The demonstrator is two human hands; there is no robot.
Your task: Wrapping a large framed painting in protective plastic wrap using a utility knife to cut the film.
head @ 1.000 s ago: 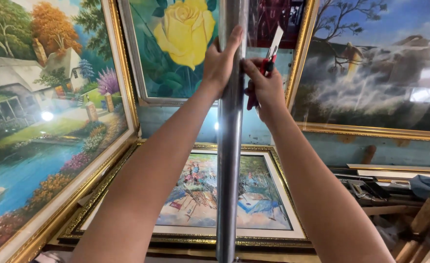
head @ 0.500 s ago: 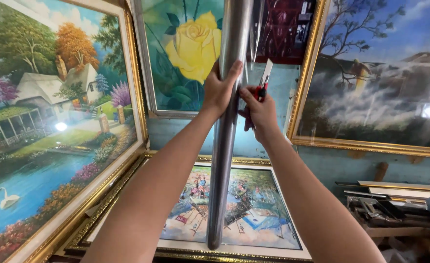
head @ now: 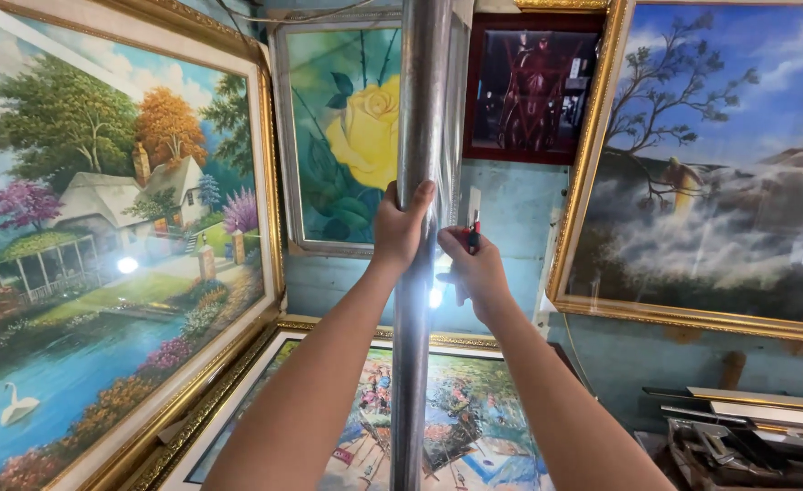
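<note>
Left hand [head: 399, 227] is wrapped around a tall upright roll of shiny silver film [head: 417, 273], fingers curled over its front — the roll stands vertical between both forearms. Right hand [head: 474, 268] sits just beside the roll, closed on a small red-and-black utility knife [head: 473, 223] — blade pointing up. Behind hangs a framed yellow rose painting [head: 347, 136].

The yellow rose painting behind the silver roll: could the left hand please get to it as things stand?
Probably yes, once freed. The left hand grips the upright silver roll, and the yellow rose painting leans against the wall just beyond it, with nothing visible between. How far back it sits is unclear.
</note>
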